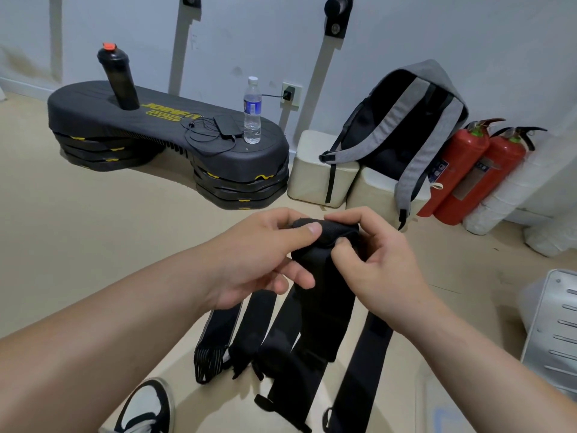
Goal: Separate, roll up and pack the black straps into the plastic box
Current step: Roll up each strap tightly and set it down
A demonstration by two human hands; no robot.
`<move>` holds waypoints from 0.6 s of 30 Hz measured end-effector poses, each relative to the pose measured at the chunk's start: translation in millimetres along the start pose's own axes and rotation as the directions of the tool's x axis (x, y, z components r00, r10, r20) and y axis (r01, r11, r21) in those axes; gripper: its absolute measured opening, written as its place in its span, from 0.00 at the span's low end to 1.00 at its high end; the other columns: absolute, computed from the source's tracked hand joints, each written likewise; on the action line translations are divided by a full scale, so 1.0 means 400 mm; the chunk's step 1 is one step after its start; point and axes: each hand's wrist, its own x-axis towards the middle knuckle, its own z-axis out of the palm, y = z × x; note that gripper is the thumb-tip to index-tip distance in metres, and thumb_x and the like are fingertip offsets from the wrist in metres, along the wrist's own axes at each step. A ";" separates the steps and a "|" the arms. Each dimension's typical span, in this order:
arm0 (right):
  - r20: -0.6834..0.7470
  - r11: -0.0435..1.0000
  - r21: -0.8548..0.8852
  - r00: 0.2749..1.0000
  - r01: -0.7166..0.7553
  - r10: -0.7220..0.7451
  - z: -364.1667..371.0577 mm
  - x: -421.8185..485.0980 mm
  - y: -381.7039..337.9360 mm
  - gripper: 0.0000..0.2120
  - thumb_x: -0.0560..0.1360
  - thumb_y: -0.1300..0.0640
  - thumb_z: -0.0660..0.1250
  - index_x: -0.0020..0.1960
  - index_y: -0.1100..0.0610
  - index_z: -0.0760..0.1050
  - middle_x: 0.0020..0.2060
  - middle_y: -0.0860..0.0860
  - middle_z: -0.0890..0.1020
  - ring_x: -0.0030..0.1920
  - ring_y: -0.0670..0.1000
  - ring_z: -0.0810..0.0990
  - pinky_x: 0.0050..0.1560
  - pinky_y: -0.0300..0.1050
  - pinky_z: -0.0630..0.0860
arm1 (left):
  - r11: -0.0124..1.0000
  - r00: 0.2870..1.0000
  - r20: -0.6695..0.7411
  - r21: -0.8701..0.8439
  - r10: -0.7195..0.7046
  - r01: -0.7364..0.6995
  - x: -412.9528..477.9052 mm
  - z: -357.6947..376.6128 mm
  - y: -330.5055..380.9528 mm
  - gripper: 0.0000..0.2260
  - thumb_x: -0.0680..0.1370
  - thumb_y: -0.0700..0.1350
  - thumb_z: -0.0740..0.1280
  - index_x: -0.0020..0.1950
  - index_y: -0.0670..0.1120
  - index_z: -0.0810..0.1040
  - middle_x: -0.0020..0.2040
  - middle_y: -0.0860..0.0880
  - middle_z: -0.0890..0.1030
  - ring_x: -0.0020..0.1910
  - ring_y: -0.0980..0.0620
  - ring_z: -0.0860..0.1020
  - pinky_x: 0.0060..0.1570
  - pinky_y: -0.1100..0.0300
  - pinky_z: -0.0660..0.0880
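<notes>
**Between two hands, a strap end folded over**

At the fingertips, the top end of a black strap (324,276) is folded into a small roll. The left hand (259,254) pinches it, thumb pressed on top and fingers curled behind. The right hand (374,260) pinches the same end from the other side, forefinger hooked over and thumb tucked beneath. Below the fingers the strap's length hangs down among more straps (249,326), near a shoe (146,407). Right of the right fingers, well apart, stands a pale slotted plastic box (555,323).

This looks like a gym room. A black step platform (93,101) sits on stacked risers (240,187). A shaker bottle (120,82) stands on it.
</notes>
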 end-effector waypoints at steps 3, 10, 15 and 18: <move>0.023 0.995 -0.040 0.996 0.090 -0.090 0.006 -0.004 -0.005 0.18 0.79 0.69 0.66 0.56 0.48 0.82 0.48 0.43 0.86 0.53 0.46 0.84 0.57 0.38 0.79 | 0.993 0.996 0.057 -0.090 -0.071 0.076 -0.002 0.001 0.001 0.18 0.85 0.58 0.65 0.64 0.46 0.80 0.48 0.45 0.83 0.30 0.48 0.80 0.23 0.63 0.66; 0.040 0.983 0.157 0.995 -0.097 0.092 0.011 -0.008 -0.004 0.19 0.80 0.68 0.66 0.55 0.45 0.84 0.43 0.49 0.86 0.42 0.47 0.80 0.45 0.42 0.78 | 0.997 0.999 0.007 0.059 0.046 -0.046 -0.005 -0.004 -0.013 0.09 0.87 0.48 0.64 0.61 0.44 0.77 0.32 0.41 0.74 0.22 0.54 0.68 0.20 0.65 0.62; 0.220 0.858 0.413 0.947 -0.307 0.233 -0.009 -0.002 -0.015 0.18 0.75 0.62 0.69 0.63 0.52 0.83 0.55 0.65 0.85 0.53 0.58 0.85 0.55 0.57 0.81 | 0.966 0.977 -0.030 0.155 0.213 -0.205 -0.001 -0.005 -0.027 0.06 0.87 0.43 0.63 0.58 0.51 0.80 0.34 0.41 0.71 0.23 0.53 0.67 0.22 0.65 0.61; 0.277 0.827 0.459 0.936 -0.325 0.215 -0.015 -0.003 -0.027 0.20 0.77 0.60 0.75 0.68 0.57 0.80 0.55 0.63 0.86 0.52 0.57 0.88 0.49 0.48 0.85 | 0.919 0.946 -0.021 0.244 0.324 -0.310 -0.004 -0.008 -0.023 0.07 0.87 0.42 0.63 0.58 0.52 0.80 0.26 0.49 0.73 0.20 0.53 0.68 0.22 0.67 0.64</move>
